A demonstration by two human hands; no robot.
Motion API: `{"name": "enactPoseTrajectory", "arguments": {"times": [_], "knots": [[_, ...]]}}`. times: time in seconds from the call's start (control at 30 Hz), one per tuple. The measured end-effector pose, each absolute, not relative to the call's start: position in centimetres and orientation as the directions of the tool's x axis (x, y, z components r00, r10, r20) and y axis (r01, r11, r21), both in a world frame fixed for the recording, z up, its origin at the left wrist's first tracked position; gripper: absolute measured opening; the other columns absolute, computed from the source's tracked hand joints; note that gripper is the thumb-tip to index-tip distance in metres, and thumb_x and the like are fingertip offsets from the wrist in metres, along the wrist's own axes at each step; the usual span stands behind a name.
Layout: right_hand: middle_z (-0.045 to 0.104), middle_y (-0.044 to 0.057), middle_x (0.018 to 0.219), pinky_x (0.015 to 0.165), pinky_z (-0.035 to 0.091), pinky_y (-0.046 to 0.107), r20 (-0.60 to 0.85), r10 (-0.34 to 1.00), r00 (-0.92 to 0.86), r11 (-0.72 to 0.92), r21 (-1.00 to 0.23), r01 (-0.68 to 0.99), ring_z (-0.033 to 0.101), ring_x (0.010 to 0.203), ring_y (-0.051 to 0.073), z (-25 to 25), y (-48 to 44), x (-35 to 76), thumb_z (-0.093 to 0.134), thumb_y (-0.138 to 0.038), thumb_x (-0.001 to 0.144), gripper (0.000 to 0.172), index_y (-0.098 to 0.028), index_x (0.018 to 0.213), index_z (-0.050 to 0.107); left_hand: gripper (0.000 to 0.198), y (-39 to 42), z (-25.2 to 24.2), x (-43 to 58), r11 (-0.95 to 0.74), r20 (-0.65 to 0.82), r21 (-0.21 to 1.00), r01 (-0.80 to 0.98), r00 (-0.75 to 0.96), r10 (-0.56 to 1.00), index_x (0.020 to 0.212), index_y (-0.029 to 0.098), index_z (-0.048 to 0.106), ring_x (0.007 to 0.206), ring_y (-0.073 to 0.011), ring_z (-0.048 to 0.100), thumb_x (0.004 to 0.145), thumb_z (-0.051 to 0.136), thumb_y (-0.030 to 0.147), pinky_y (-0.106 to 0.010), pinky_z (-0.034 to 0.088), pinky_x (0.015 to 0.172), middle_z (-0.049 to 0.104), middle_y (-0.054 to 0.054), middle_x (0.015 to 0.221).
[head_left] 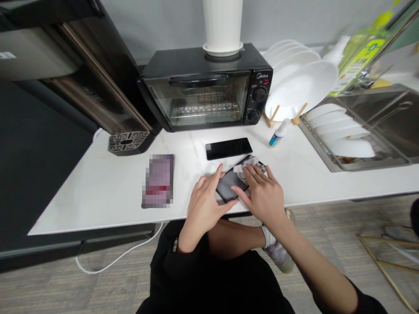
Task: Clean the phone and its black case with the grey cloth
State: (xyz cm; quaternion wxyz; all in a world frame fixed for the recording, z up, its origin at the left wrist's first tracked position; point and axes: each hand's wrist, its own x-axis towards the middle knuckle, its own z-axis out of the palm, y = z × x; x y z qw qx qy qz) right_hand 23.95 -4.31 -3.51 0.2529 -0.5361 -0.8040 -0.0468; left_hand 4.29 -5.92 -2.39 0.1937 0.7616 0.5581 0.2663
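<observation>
A dark phone (229, 183) lies tilted near the front edge of the white counter (98, 192). My left hand (204, 203) grips its near left end between thumb and fingers. My right hand (262, 192) lies flat on top of it, fingers stretched out, pressing a small white cloth (244, 168) against the screen. A second black phone (228, 148) rests flat just behind, apart from both hands. A small white spray bottle (278, 134) with a blue label lies on its side to the right of that phone.
A black toaster oven (206, 91) stands at the back with a white pot (222, 26) on top. White plates (301, 85) fill a wooden rack, more lie in the sink tray (343, 135). A blurred-out flat item (158, 181) lies to the left, by a dark machine (98, 87).
</observation>
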Motion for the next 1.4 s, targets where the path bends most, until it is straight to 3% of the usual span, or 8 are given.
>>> {"name": "enactPoseTrajectory", "arguments": {"times": [0.2,0.37,0.57,0.7,0.9,1.1,1.23,1.4], "knots": [[0.071,0.016,0.138,0.122,0.044,0.051,0.395,0.749,-0.531,0.658,-0.356,0.663,0.067,0.131,0.029,-2.9,-7.1,21.2,0.052,-0.061,0.102,0.06,-0.011,0.133,0.068,0.102,-5.9,-2.6,3.8,-0.332,0.186,0.584,0.741,0.276,0.943,0.168,0.028,0.017,0.123,-0.0297,0.055,0.085,0.077,0.026,-0.045,0.047,0.107,0.063,-0.007,0.146],[0.07,0.008,0.141,0.123,0.041,0.055,0.367,0.773,-0.517,0.623,-0.287,0.727,0.066,0.132,0.027,-2.7,-6.4,26.0,0.051,-0.05,0.106,0.046,-0.019,0.135,0.067,0.105,-6.1,-2.3,4.1,-0.319,0.196,0.578,0.751,0.252,0.948,0.168,0.028,0.018,0.123,-0.0304,0.055,0.085,0.082,0.037,-0.046,0.046,0.109,0.063,-0.007,0.146],[0.065,0.016,0.146,0.121,0.042,0.058,0.393,0.831,-0.394,0.484,-0.163,0.86,0.063,0.135,0.033,-3.2,-3.2,28.6,0.046,-0.047,0.108,0.052,-0.011,0.142,0.062,0.107,-6.0,-2.0,4.3,-0.301,0.177,0.578,0.759,0.244,0.954,0.167,0.032,0.02,0.122,-0.0295,0.056,0.081,0.085,0.035,-0.046,0.043,0.111,0.063,-0.004,0.148],[0.064,0.023,0.146,0.12,0.044,0.056,0.392,0.843,-0.368,0.48,-0.242,0.843,0.062,0.135,0.036,-3.3,-4.3,24.0,0.047,-0.055,0.105,0.063,-0.005,0.139,0.062,0.106,-6.0,-2.2,4.0,-0.297,0.169,0.605,0.739,0.245,0.955,0.167,0.03,0.019,0.122,-0.029,0.056,0.082,0.082,0.032,-0.046,0.044,0.111,0.064,-0.006,0.147],[0.068,0.014,0.144,0.128,0.032,0.054,0.356,0.741,-0.569,0.671,-0.363,0.647,0.064,0.134,0.027,-2.4,-7.8,21.9,0.047,-0.055,0.106,0.056,-0.012,0.137,0.065,0.104,-5.9,-2.4,3.6,-0.299,0.158,0.619,0.727,0.258,0.953,0.167,0.03,0.02,0.125,-0.0291,0.055,0.081,0.076,0.018,-0.045,0.046,0.109,0.064,-0.006,0.147],[0.071,0.01,0.139,0.126,0.029,0.063,0.376,0.836,-0.399,0.504,-0.243,0.829,0.068,0.13,0.029,-2.4,-4.3,28.5,0.048,-0.043,0.109,0.041,-0.02,0.136,0.067,0.103,-5.9,-1.9,3.9,-0.287,0.15,0.609,0.739,0.249,0.957,0.167,0.03,0.021,0.122,-0.0304,0.054,0.084,0.082,0.036,-0.047,0.044,0.11,0.062,-0.006,0.149],[0.065,0.017,0.146,0.123,0.038,0.06,0.385,0.853,-0.352,0.465,-0.255,0.848,0.062,0.137,0.033,-2.9,-4.0,26.4,0.048,-0.047,0.107,0.05,-0.012,0.14,0.064,0.101,-5.9,-1.8,3.8,-0.292,0.144,0.613,0.734,0.259,0.955,0.166,0.03,0.023,0.123,-0.0292,0.054,0.084,0.081,0.035,-0.047,0.043,0.112,0.063,-0.005,0.148],[0.067,0.019,0.144,0.123,0.042,0.051,0.361,0.786,-0.502,0.615,-0.376,0.693,0.065,0.132,0.03,-2.8,-7.5,20.7,0.051,-0.054,0.104,0.057,-0.009,0.136,0.065,0.098,-5.8,-2.1,3.4,-0.294,0.133,0.637,0.712,0.275,0.952,0.167,0.026,0.023,0.125,-0.0284,0.055,0.083,0.074,0.02,-0.045,0.045,0.111,0.063,-0.007,0.148]]}}
